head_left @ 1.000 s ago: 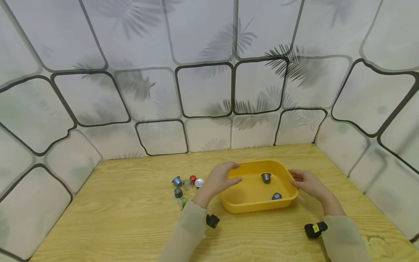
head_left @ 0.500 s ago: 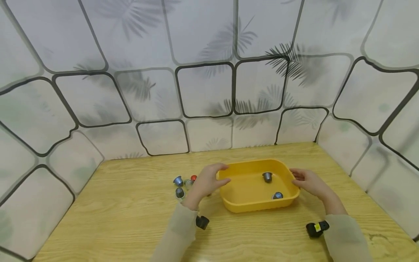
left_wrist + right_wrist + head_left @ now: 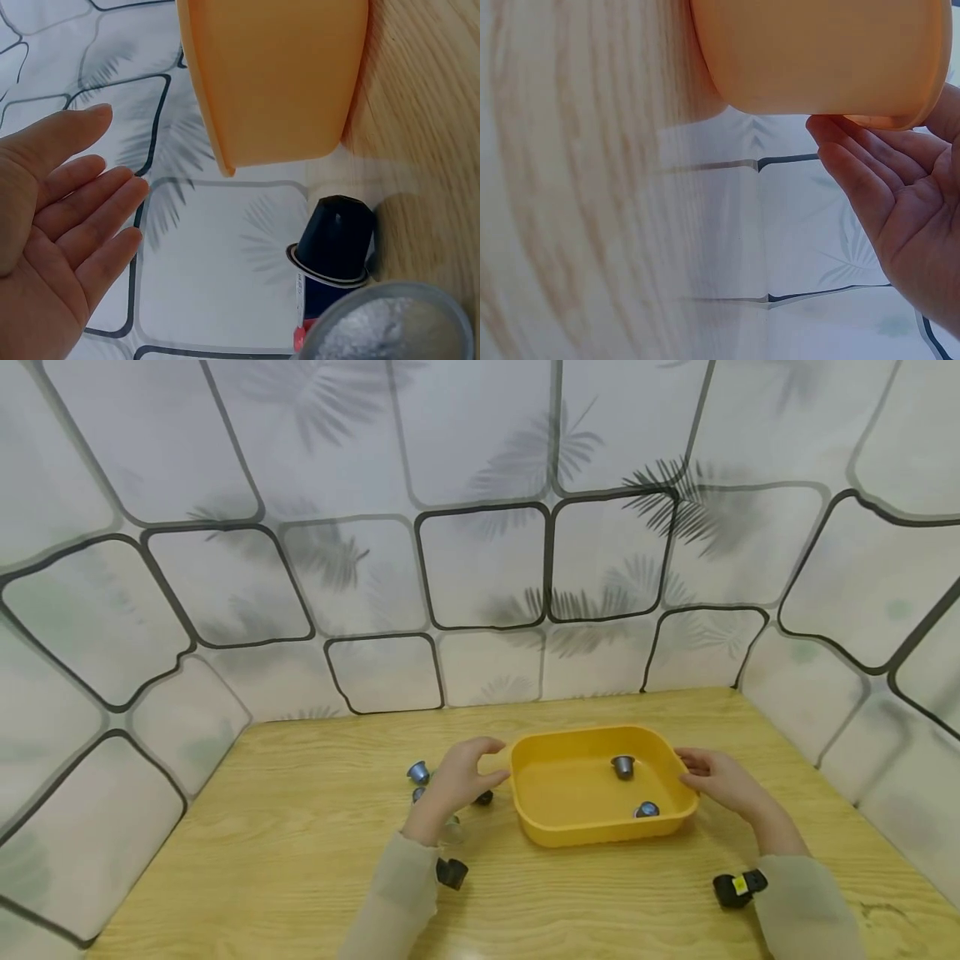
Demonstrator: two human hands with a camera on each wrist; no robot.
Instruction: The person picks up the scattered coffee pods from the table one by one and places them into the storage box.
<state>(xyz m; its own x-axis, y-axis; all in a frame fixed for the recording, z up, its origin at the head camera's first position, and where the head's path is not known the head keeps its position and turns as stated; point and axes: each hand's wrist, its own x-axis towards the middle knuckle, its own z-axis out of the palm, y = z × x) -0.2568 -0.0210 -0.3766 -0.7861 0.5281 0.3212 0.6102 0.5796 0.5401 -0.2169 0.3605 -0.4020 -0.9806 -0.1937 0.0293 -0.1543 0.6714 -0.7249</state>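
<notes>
A yellow tray [image 3: 570,839] stands on the table with a grey coffee capsule [image 3: 622,767] and a blue-topped capsule [image 3: 647,810] inside. My right hand [image 3: 723,783] holds its right end, the thumb at the rim and the fingers against the outside. Left of the tray and apart from it, my left hand [image 3: 453,781] is spread, with nothing between thumb and fingers. Around and partly under that hand lie several capsules: a blue one [image 3: 418,772], a black one [image 3: 484,797] and a pale green one [image 3: 452,829]. The left wrist view shows the dark capsule [image 3: 335,236] beside a foil-lidded capsule [image 3: 390,322].
The wood-grain table [image 3: 300,860] extends left and in front of the tray. A pale patterned wall covering [image 3: 480,568] rises behind the table and along both sides. Each wrist carries a small black camera, such as the right wrist camera [image 3: 738,887].
My left hand has drawn off the tray's left edge and moved left, over the loose capsules. The black capsule now shows beside it. My right hand stays at the tray's right end.
</notes>
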